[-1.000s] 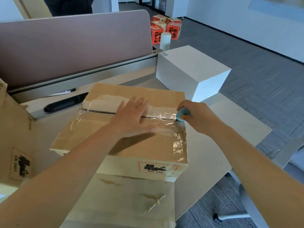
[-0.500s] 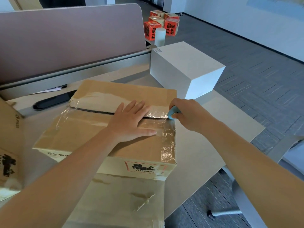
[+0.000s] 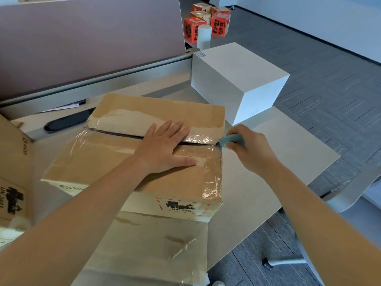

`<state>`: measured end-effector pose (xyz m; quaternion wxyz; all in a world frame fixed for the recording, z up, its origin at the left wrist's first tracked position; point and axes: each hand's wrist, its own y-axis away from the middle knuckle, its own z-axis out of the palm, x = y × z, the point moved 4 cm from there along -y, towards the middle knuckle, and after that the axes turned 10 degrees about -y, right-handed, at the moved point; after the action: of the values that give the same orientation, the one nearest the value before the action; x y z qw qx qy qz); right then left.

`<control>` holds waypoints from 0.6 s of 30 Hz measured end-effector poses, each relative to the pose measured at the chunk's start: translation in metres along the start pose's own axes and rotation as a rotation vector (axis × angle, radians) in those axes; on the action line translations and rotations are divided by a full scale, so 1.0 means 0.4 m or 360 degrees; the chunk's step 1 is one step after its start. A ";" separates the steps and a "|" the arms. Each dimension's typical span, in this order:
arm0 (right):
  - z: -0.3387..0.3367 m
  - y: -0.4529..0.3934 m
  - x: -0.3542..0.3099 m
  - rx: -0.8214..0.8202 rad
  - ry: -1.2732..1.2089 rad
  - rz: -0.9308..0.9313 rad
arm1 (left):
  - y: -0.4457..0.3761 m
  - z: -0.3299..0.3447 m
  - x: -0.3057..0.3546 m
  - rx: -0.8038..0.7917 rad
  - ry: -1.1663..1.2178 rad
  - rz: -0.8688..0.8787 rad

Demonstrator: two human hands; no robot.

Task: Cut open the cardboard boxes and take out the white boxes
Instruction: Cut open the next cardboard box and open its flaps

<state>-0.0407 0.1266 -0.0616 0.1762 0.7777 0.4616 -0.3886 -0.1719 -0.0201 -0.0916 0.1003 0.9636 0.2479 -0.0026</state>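
— Cardboard first: we see the taped cardboard box (image 3: 132, 162) lying on the desk (image 3: 278, 162), toward its near edge, with clear tape across the top and a dark seam running along the middle of the lid.

— And our hands?

— We have the left hand (image 3: 162, 149) spread flat on the lid, fingers straight, pressing down across the seam. Our right hand (image 3: 249, 149) is at the box's right edge, fingers curled round a light blue cutter (image 3: 232, 140) whose tip sits at the right end of the seam.

— Where do we see a white one?

— We see a white box (image 3: 237, 79) standing at the desk's far right corner, just beyond the cardboard box and apart from it.

— What else surrounds them?

— We see another cardboard box (image 3: 154, 250) under the front of the first, at the near edge, and a third cardboard piece (image 3: 12, 178) at the left edge. Behind runs a mauve partition (image 3: 88, 38), with a black object (image 3: 66, 122) at its foot. On the floor past the far corner we see red cartons (image 3: 208, 21) and a white cylinder (image 3: 204, 37).
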 end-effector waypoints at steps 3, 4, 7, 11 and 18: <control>0.006 0.006 0.019 0.0072 -0.0082 0.0035 | 0.000 -0.001 0.000 -0.0011 0.0007 -0.0009; 0.007 0.008 0.023 0.0074 -0.0098 0.0048 | 0.000 -0.002 0.000 -0.0012 0.0008 -0.0014; -0.001 0.018 0.032 0.0157 -0.0202 0.0117 | 0.002 -0.007 0.001 -0.0009 0.0043 -0.0026; -0.036 0.034 0.004 0.0533 -0.0606 0.0225 | 0.012 -0.039 -0.006 0.0103 0.0397 -0.0003; 0.098 0.085 -0.105 0.0561 -0.0799 0.0261 | 0.076 -0.059 -0.144 0.0136 0.0259 -0.0073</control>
<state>-0.0406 0.0600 -0.0573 0.1780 0.7106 0.2651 -0.6270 -0.2089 -0.0689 -0.0596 0.0387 0.9581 0.2768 0.0628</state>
